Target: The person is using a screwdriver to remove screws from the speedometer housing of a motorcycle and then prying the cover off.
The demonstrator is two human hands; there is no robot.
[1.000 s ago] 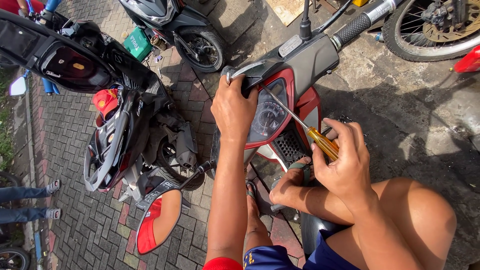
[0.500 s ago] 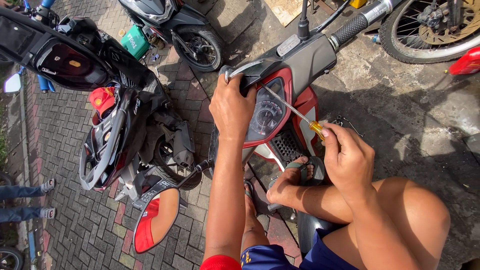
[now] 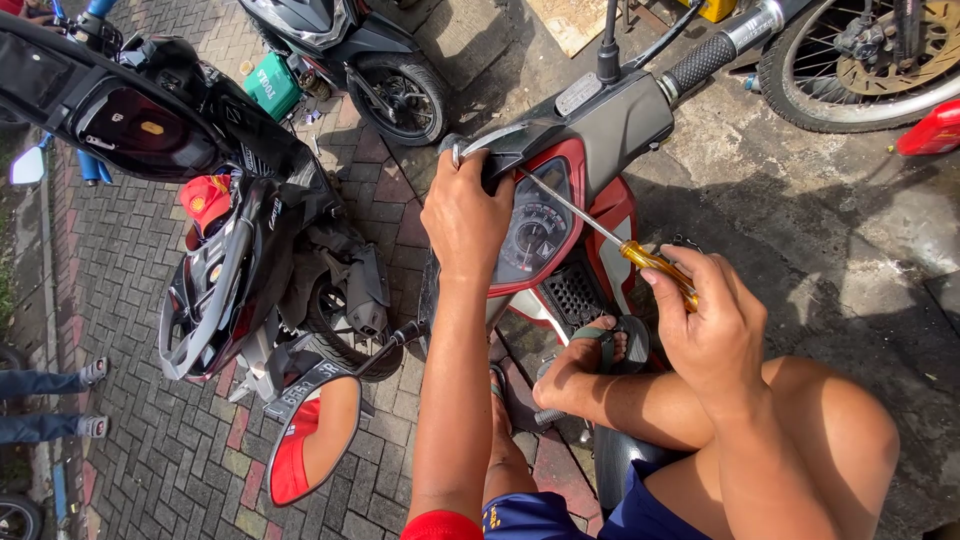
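Screwdriver tip slid nearer my left hand (image 3: 465, 215) | right hand (image 3: 712, 325) grip clamped on slim amber-handled steel screwdriver (image 3: 655, 263) | left grip clasps red-and-grey plastic scooter cowl (image 3: 590, 125) | light, rigid; handle best

Right hand (image 3: 712, 325) lower — screwdriver (image 3: 612, 232) flatter.

The left hand (image 3: 465, 215), centre of the frame, reaches straight forward on an outstretched arm, fingers curled over in a grip. The right hand (image 3: 712, 325), right of centre, is closed in a fist, wrist bent above the raised knee.
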